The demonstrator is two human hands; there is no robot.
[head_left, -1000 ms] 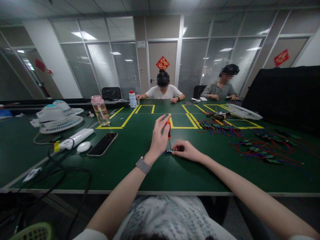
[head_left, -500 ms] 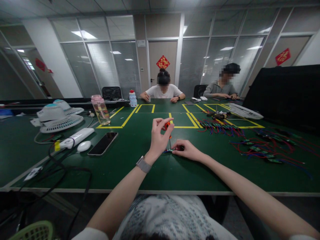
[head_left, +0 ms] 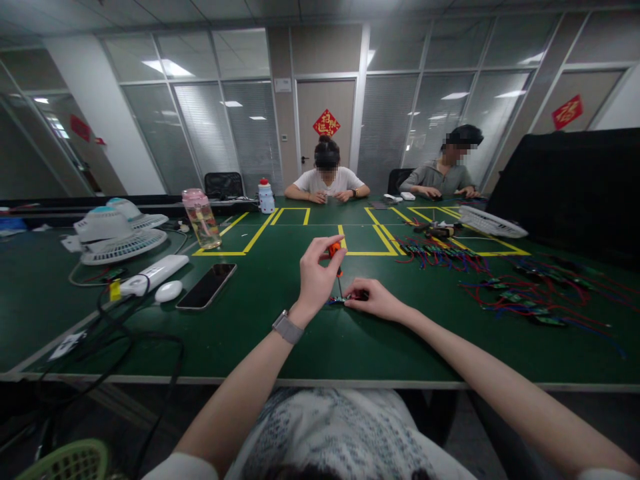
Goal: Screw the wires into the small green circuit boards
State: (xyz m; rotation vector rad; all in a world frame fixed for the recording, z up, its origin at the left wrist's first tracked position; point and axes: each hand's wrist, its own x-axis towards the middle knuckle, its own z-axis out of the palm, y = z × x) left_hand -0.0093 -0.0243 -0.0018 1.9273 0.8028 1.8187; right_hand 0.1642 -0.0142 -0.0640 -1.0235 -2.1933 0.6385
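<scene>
My left hand pinches the orange handle of a small screwdriver that stands upright, its thin shaft pointing down onto a little circuit board on the green table. A grey watch sits on that wrist. My right hand lies low on the table with its fingertips pressed on the right end of the board, holding it flat.
Left of me lie a black phone, a white mouse, a power strip, black cables, two white fans and a pink bottle. Piles of boards with red and blue wires spread on the right. Two people sit across the table.
My left fingers, spread open above the screwdriver handle a second ago, have curled into a pinch on its top. The right hand and board have stayed put.
</scene>
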